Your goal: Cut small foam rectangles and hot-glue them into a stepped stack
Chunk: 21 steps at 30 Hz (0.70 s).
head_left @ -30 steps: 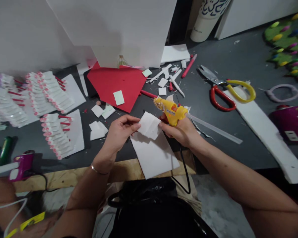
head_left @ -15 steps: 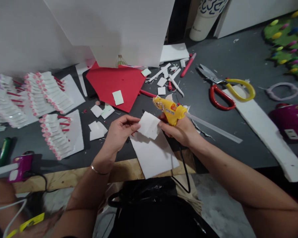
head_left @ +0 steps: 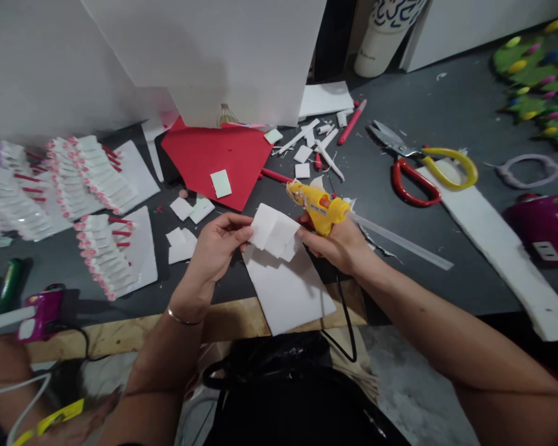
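My left hand point(head_left: 219, 246) pinches one small white square point(head_left: 265, 225) between thumb and fingers. A second white square point(head_left: 284, 236) partly overlaps it, its right edge held at the fingertips of my right hand point(head_left: 345, 245). That same right hand is closed around a yellow glue gun point(head_left: 324, 212), nozzle pointing left, with a long clear glue stick point(head_left: 402, 241) sticking out of its back. Below the squares lies a larger white sheet point(head_left: 292, 297), reaching past the table edge. Some fingers are hidden behind the squares and the gun.
Red paper point(head_left: 218, 155) lies ahead, with white scraps point(head_left: 182, 244) nearby. Scissors point(head_left: 411, 161) and a long white strip point(head_left: 497, 248) are at right. White-and-pink pieces on cards point(head_left: 105, 254) stand at left. Another person's arm point(head_left: 4, 378) shows lower left.
My left hand has shifted slightly left with its white square, so the two squares overlap less. My right hand and the glue gun have stayed about where they were.
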### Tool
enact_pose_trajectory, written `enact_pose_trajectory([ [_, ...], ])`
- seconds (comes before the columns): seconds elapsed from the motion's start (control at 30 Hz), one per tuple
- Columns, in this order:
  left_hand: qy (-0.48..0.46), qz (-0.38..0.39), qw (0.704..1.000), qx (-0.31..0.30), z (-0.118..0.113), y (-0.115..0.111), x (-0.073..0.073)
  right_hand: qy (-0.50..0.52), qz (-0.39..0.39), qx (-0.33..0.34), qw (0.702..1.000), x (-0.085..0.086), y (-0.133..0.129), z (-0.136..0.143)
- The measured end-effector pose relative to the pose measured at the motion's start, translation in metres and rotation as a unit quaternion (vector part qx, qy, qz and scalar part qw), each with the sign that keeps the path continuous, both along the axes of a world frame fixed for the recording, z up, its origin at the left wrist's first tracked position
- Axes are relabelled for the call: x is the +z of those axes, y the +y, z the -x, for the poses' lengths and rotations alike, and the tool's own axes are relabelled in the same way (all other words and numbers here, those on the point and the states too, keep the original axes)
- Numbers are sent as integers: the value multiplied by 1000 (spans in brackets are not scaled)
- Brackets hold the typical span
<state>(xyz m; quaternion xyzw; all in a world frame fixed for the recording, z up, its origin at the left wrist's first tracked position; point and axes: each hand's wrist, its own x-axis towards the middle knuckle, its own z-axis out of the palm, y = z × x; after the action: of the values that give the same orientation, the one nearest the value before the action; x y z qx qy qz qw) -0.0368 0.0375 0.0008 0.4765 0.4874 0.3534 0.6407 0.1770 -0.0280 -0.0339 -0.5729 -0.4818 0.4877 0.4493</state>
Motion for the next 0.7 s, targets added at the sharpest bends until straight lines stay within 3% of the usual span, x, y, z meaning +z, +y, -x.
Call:
enact_pose_trajectory([
  [0.23, 28, -16, 999, -34, -3, -6, -3, -9, -10, 21, 1000, 11, 1, 2],
  [0.7, 101, -64, 992, -38, -4, -10, -3, 17, -6, 23, 1000, 9, 1, 3],
])
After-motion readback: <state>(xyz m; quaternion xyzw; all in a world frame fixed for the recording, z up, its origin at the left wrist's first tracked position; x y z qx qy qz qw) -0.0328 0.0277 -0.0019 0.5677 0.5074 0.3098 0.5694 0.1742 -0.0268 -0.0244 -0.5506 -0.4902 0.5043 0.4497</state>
